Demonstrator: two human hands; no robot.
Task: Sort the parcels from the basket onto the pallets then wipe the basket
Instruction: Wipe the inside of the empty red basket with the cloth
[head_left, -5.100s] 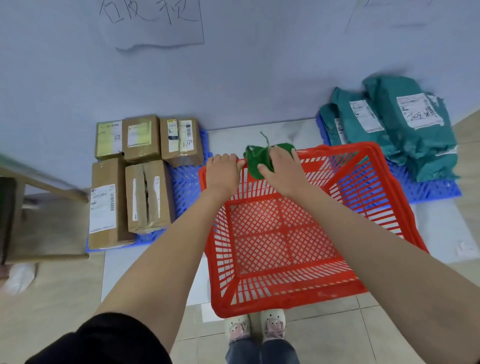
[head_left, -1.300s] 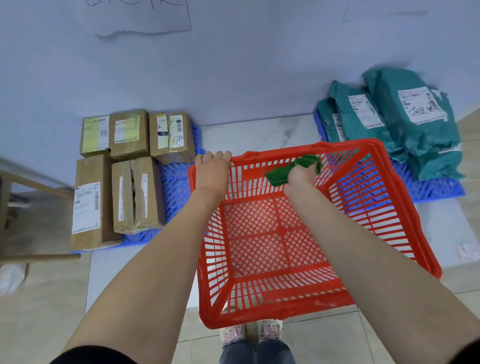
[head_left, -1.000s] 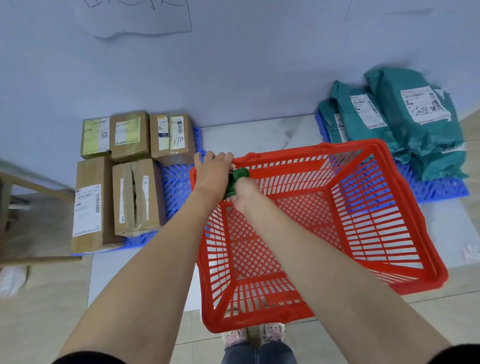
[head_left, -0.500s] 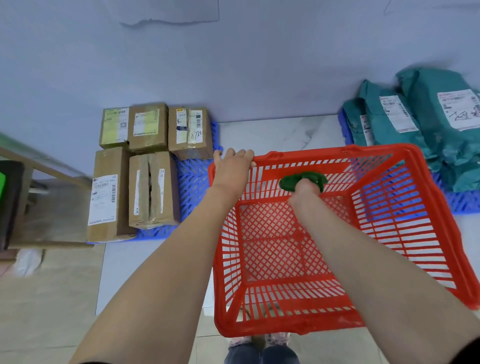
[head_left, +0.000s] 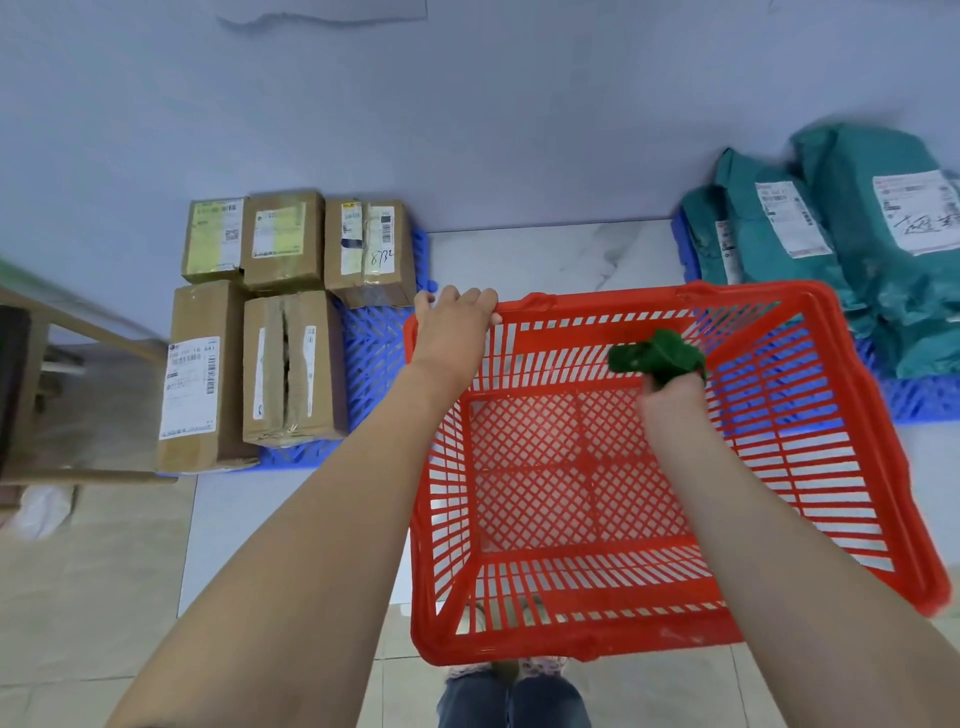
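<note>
Left hand (head_left: 451, 325) hooked over the far-left corner of the red basket (head_left: 883, 545) rim, fingers curled around the edge, gripping it. Right hand (head_left: 670, 402) is inside the basket against the far wall, fist closed on a crumpled green cloth (head_left: 655, 356); the cloth sticks out past the knuckles and touches the slats of that wall.

Left of the left hand: five cardboard boxes (head_left: 291, 364) on a blue pallet (head_left: 371, 353), touching each other. The box nearest the left hand's fingertips has handwritten "8732" on its label (head_left: 382, 254). The others carry printed shipping labels with barcodes; the tall one's label shows a number line, probably ending "16 441", too blurred to confirm.

Right of and beyond the right hand: teal poly mailers (head_left: 841, 249) piled on a second blue pallet (head_left: 914, 400), white labels on top, one with a handwritten scrawl that's unreadable.

Basket interior holds only the right hand and cloth.
</note>
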